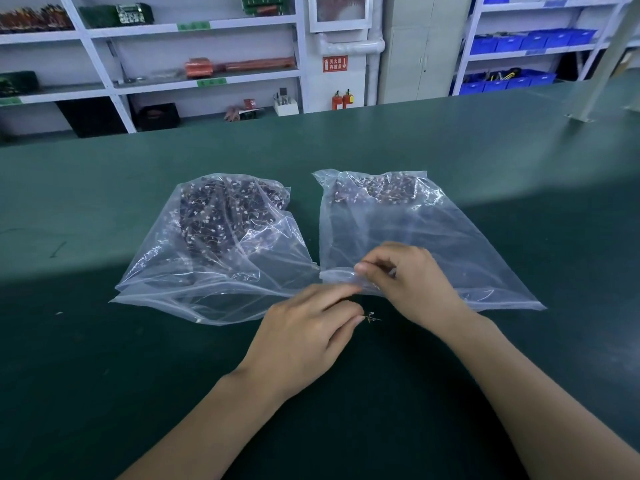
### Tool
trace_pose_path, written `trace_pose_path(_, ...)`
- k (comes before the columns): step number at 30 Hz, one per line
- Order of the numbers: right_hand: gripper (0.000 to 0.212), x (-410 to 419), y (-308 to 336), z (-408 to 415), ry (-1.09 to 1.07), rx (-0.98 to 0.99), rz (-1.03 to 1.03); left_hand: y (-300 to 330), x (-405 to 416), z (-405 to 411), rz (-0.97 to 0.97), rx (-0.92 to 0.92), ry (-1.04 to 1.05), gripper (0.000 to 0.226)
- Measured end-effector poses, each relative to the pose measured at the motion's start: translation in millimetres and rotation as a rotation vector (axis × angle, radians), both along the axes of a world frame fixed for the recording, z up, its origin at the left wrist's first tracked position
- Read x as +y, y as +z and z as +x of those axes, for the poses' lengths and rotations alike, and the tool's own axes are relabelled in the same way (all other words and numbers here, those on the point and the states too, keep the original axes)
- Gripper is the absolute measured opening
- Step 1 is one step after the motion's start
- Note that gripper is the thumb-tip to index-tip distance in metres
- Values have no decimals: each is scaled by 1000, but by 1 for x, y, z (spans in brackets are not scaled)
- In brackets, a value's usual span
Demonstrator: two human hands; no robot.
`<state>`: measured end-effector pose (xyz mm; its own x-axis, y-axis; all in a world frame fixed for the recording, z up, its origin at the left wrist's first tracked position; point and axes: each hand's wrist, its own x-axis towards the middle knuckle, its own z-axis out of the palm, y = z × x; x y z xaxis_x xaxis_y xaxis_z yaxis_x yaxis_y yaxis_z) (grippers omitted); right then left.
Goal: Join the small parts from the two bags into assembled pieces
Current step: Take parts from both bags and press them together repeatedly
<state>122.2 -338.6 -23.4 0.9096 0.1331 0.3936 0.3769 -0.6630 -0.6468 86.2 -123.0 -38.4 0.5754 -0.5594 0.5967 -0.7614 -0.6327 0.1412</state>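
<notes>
Two clear plastic bags lie side by side on the green table (519, 188). The left bag (221, 244) holds a big heap of small dark parts with white ends. The right bag (398, 216) has a smaller heap at its far end. My right hand (412, 282) pinches the near open edge of the right bag, fingers curled over the plastic. My left hand (311, 327) sits just below that edge, its index finger touching the plastic. A small wired part (372, 318) pokes out at its fingertips; the fingers appear to pinch it.
White shelving with boards and boxes stands beyond the table's far edge. Blue bins (533, 41) fill shelves at the back right. A metal post (602, 64) rises from the table's far right. Two fire extinguishers (343, 98) stand by the wall.
</notes>
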Motion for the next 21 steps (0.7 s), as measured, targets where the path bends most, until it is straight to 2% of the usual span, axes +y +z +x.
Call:
trace_pose_path(5,32,3,3,3,-61,58,31,6,-7,-2,-13,89,37,20)
trace_pose_path(9,30,-5,11,6,-130,-19,102,7,-7,-1,-48,185,96,24)
trace_pose_path(12,21,-5,16,5,-124,-114,57,10,-9,1,-95,209,136,14)
trace_pose_path(16,17,2,14,5,-92,-156,97,18,-17,10,-157,148,167,10)
trace_pose_path(21,15,1,13,4,-111,-154,117,12,-24,22,-43,-4,177,13)
